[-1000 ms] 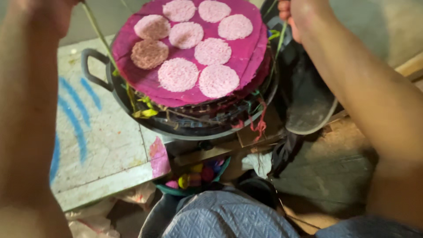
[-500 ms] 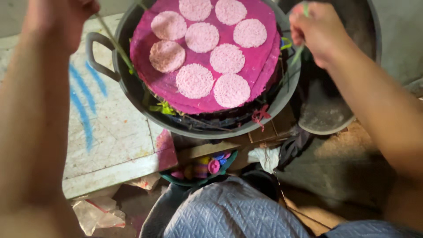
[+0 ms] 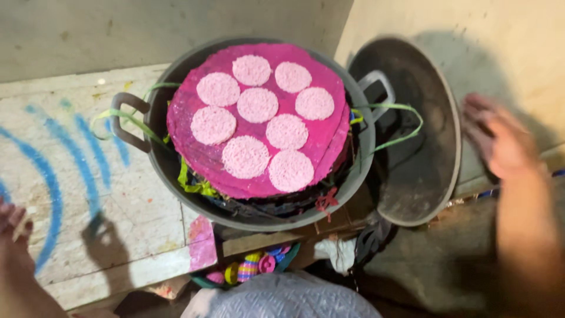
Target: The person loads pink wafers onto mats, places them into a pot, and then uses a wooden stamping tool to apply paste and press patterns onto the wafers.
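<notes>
Right hand blurred, fingers spread open, holding nothing, just right of a dark round lid. Lid looks like worn metal, shallow dish shape, inner side facing the camera; seems propped on edge against the pale wall, likely parked there to keep the pot open.

Left of those fingers, past the lid: big grey metal pot with two loop handles. It is filled to the brim with stacked round magenta sheets, rough and grainy. Top sheet carries eight pale pink discs, flat, porous-looking, spaced apart in one layer so they don't touch. Green plastic strips run out from under the stack and over the rim on both sides, probably for lifting layers out.

Left hand only partly in frame at the lower left edge, well apart from the pot; cannot tell if its fingers are open or closed. It sits over a pale tiled floor streaked with blue paint. Small colourful plastic pieces below the pot.
</notes>
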